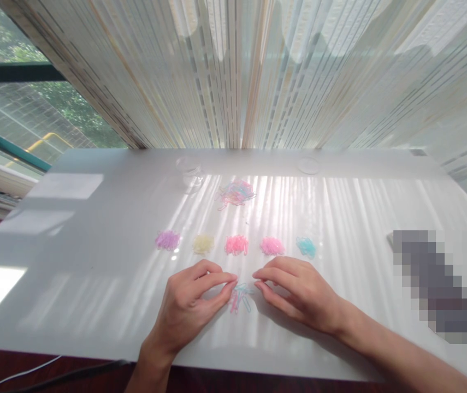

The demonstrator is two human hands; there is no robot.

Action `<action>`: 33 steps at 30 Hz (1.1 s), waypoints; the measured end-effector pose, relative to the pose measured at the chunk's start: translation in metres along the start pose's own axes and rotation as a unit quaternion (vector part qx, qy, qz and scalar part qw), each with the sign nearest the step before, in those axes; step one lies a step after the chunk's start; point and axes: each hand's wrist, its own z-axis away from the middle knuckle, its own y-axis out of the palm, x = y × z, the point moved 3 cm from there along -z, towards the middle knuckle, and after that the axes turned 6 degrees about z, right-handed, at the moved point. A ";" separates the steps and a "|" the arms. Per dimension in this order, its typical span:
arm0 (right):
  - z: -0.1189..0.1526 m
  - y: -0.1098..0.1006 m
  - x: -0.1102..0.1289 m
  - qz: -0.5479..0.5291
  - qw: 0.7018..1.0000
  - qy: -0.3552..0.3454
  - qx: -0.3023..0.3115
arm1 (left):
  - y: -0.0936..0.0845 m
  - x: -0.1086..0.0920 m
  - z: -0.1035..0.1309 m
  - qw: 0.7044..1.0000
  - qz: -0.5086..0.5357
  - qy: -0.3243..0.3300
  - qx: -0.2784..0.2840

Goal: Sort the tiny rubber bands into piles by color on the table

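My left hand (194, 297) is closed in a pinch, thumb and forefinger together at the left edge of a small loose group of pink and blue paper clips (240, 298). Opposite it, my right hand (301, 286) also pinches, its fingertips just right of those clips. Whatever either pinch holds is too small to make out. Beyond the hands runs a row of colour-sorted clip piles: purple (167, 240), yellow (204, 244), coral pink (237, 244), lighter pink (272, 245) and blue (306, 246). Farther back lies a mixed-colour clip pile (237, 193).
A clear container (190, 174) stands behind the row on the left, and a clear round lid (308, 166) lies at the back right. A blurred-out dark object (438, 284) is on the white table (94, 305) at right. Striped curtains (241, 71) hang behind.
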 end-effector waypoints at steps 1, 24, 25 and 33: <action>0.000 0.000 0.000 0.000 1.000 -0.001 0.001 | -0.002 0.001 0.001 1.000 -0.006 -0.002 -0.002; 0.000 0.003 -0.005 -0.008 0.999 0.010 0.038 | -0.083 0.063 0.020 0.914 -0.373 -0.047 -0.154; 0.000 0.003 -0.005 -0.010 0.999 0.010 0.038 | -0.083 0.063 0.021 0.913 -0.375 -0.048 -0.151; 0.001 0.003 -0.005 -0.006 0.999 0.011 0.042 | -0.082 0.062 0.025 0.911 -0.366 -0.106 -0.161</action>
